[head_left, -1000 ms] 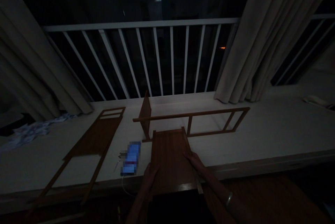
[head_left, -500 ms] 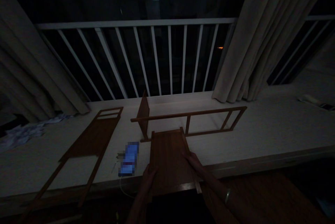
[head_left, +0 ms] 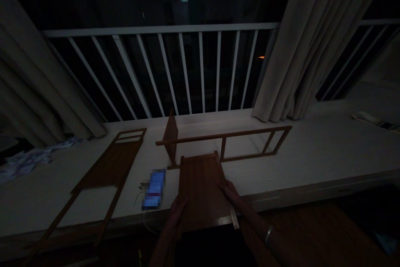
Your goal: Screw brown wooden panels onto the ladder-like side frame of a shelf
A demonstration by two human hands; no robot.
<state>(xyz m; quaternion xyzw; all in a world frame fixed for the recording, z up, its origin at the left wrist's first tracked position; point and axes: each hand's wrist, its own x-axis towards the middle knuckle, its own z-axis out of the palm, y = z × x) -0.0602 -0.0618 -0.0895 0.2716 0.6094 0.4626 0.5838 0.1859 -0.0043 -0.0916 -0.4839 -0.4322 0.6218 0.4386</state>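
Observation:
A brown wooden panel with raised side rails (head_left: 201, 188) lies in front of me, its far end over the white ledge. My left hand (head_left: 177, 212) is closed round its left edge, the thumb on top. At the right edge my right hand (head_left: 228, 191) grips the panel, fingertips on its upper face. Just beyond the far end, a wooden frame (head_left: 223, 148) lies on its side, with a small upright board (head_left: 171, 135) at its left end. Farther left lies another wooden frame with a panel and slats (head_left: 112, 160).
A phone-like device with a blurred blue screen (head_left: 154, 190) and a white cable (head_left: 146, 222) lies on the white ledge (head_left: 262, 175). Behind are a white railing (head_left: 162, 30) and curtains (head_left: 290, 58). Crumpled patterned cloth (head_left: 28, 160) lies at the left.
My right hand's fingers have shifted slightly inward over the panel's face. The left hand keeps its hold, and the view has moved very slightly.

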